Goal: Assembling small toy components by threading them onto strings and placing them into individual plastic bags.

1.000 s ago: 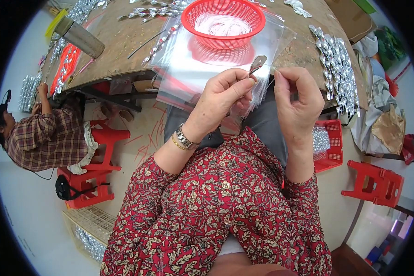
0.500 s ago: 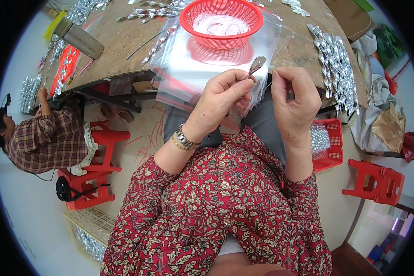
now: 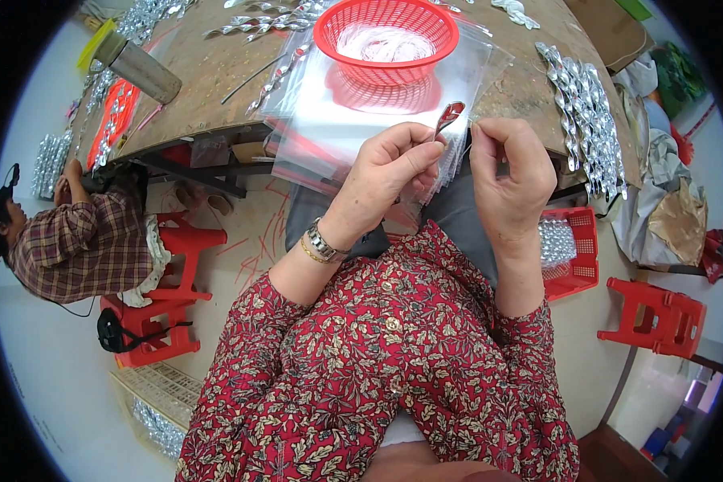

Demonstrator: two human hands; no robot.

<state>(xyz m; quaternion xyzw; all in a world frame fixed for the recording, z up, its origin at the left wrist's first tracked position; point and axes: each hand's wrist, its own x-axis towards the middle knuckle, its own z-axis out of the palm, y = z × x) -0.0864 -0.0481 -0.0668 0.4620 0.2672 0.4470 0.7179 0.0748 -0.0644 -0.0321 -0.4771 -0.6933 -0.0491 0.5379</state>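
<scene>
Upright between the thumb and fingers of my left hand (image 3: 398,165) is a shiny silver twisted foil strip (image 3: 450,116), its rounded top showing red reflections. Just to the right, at nearly the same height, my right hand (image 3: 512,173) pinches a fine pale thread, thumb and forefinger together; most of the thread is too faint to follow. Beyond both hands a red plastic basket (image 3: 387,74) holds coiled white thread (image 3: 386,43). It stands on a stack of clear plastic sleeves (image 3: 313,132) overhanging the table's near edge.
The brown table (image 3: 209,96) carries silver twisted strips (image 3: 586,120) at right and a metal flask (image 3: 149,72) at left. A person in a plaid shirt (image 3: 88,249) sits far left. Red stools (image 3: 655,317) and a red crate (image 3: 574,277) stand on the floor.
The foil strip has turned slightly in my left hand, and its top now reflects red. My right hand has shifted a little left. The seated person's hands have moved slightly.
</scene>
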